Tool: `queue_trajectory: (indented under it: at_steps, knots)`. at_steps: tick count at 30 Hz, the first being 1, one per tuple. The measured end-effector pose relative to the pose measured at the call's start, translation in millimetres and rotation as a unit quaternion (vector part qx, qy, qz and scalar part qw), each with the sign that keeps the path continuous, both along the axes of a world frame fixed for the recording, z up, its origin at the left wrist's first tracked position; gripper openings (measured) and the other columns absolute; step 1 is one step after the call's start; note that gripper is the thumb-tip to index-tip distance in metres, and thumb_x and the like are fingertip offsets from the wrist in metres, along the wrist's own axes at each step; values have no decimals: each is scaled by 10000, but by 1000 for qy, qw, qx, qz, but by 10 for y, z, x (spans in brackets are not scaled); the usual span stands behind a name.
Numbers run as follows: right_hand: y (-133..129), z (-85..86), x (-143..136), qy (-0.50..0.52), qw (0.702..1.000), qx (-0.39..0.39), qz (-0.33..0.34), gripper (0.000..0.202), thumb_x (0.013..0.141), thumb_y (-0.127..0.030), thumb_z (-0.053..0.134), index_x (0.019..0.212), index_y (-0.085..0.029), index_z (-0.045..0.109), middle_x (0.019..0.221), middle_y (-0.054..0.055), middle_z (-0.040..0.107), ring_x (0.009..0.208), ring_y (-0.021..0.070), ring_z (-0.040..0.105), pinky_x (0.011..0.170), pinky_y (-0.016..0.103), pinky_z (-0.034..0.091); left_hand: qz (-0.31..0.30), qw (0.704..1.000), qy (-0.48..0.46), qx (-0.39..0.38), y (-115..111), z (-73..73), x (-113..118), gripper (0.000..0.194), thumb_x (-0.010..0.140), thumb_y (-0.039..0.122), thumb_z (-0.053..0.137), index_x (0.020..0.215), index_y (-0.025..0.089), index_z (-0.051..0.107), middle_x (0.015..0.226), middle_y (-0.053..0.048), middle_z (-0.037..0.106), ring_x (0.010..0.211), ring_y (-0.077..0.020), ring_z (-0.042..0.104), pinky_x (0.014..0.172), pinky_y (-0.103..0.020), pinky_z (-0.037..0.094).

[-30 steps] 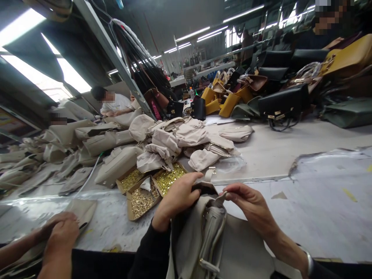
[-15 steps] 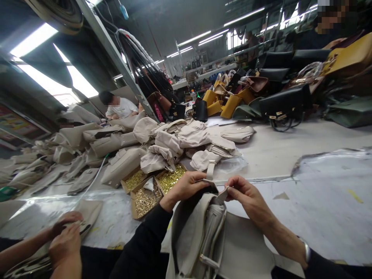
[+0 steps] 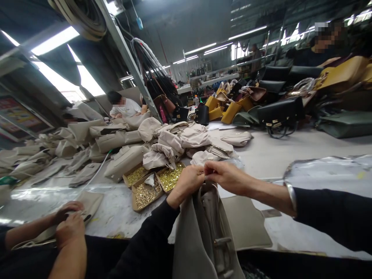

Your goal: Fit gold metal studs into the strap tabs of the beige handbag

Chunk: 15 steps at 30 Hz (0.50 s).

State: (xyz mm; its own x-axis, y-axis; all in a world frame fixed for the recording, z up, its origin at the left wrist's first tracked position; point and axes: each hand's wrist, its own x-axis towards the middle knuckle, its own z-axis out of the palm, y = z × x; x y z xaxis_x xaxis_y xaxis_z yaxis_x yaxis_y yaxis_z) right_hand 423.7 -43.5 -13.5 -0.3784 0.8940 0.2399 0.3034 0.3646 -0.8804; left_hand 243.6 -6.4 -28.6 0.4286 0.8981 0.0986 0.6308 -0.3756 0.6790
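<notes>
A beige handbag (image 3: 190, 240) hangs in front of me, its mouth open towards me with a zip and a metal zip pull inside. My left hand (image 3: 188, 181) is closed on the bag's upper end. Right beside it, my right hand (image 3: 225, 176) has its fingers pinched together, touching the left fingertips; what is between them is hidden. The bag's flat beige flap (image 3: 247, 223) spreads over the table to the right. Just left of my hands are cardboard boxes of small gold metal pieces (image 3: 144, 195).
A co-worker's hands (image 3: 71, 224) work on a beige piece at the lower left. Beige bag parts (image 3: 168, 141) are heaped behind the boxes. Black bags (image 3: 280, 112) and yellow bags (image 3: 231, 112) stand further back. A metal post (image 3: 133, 66) slants up on the left.
My right hand has moved left from the bag's tab to meet my left hand. The bag is turned more upright, and its flap now lies flatter at the right.
</notes>
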Motion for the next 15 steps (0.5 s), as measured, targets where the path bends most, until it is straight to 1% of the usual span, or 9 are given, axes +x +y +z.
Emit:
queue_trajectory:
  at_steps: [2,4,7,9,11,13,15]
  knots:
    - [-110,10,-200,5,999,9,-33,110,815,-103,603,788,-209,593,740,-27,616,721,161,545,659,273,395,11,999,-32,-17,15,-18,-52,174,736,276,667,643,147,739,594,2,633,665,-185,581,604,-250,367]
    - [-239,-76,-374,45,998,-1,-54,90,861,-140,571,816,-217,556,775,-21,615,737,168,556,673,281,415,28,997,-67,-35,14,-42,-148,221,746,316,653,649,139,742,607,-9,648,658,-185,587,596,-250,387]
    - [-413,-309,-522,71,996,14,-49,71,924,-179,528,879,-232,544,823,-14,616,766,177,568,704,291,434,70,988,-125,-59,-36,-127,-377,320,782,414,649,742,119,767,659,-41,691,644,-182,603,589,-254,426]
    - [-487,-479,-567,53,997,41,-26,81,943,-178,516,909,-238,559,846,-5,621,779,185,577,724,300,435,101,979,-160,-72,-103,-224,-562,374,787,457,654,809,101,769,700,-67,717,636,-183,618,595,-265,458]
    - [-523,-628,-612,42,997,55,-18,91,958,-181,510,917,-240,564,846,-1,621,775,188,583,724,301,435,125,972,-184,-80,-191,-333,-738,404,792,479,651,830,92,762,722,-88,730,635,-190,634,606,-280,488]
    - [-533,-742,-684,46,997,56,-32,90,981,-197,505,926,-243,558,835,-4,615,766,187,584,720,297,438,139,967,-197,-82,-282,-423,-881,396,799,479,659,840,99,763,754,-94,745,673,-201,659,646,-295,514]
    - [-536,-821,-779,53,995,65,-59,81,1004,-219,497,949,-246,549,847,-2,613,774,189,589,728,296,444,146,966,-200,-77,-360,-478,-983,344,809,445,681,855,117,773,816,-88,766,767,-216,685,732,-306,531]
